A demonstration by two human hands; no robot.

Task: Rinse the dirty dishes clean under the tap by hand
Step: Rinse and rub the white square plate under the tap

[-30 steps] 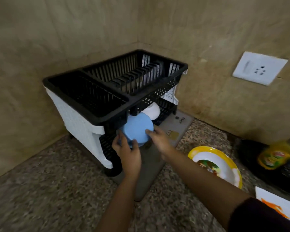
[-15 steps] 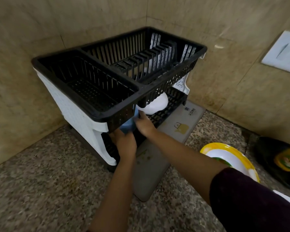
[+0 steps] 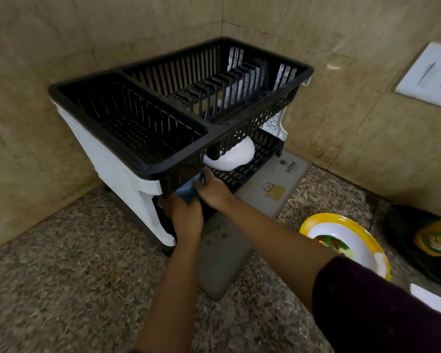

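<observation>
Both hands, left hand [image 3: 186, 217] and right hand [image 3: 213, 191], grip a smooth blue plate [image 3: 189, 191] inside the slatted black dish rack's [image 3: 143, 164] lower tier, beside a glossy white bowl [image 3: 233, 155].

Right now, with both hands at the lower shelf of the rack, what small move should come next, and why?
Probably ease the blue dish a little deeper onto the lower shelf and then let go. Both the left hand and the right hand grip it just under the black upper tray, with only part of it showing, and the white dish already rests further along that shelf.
</observation>
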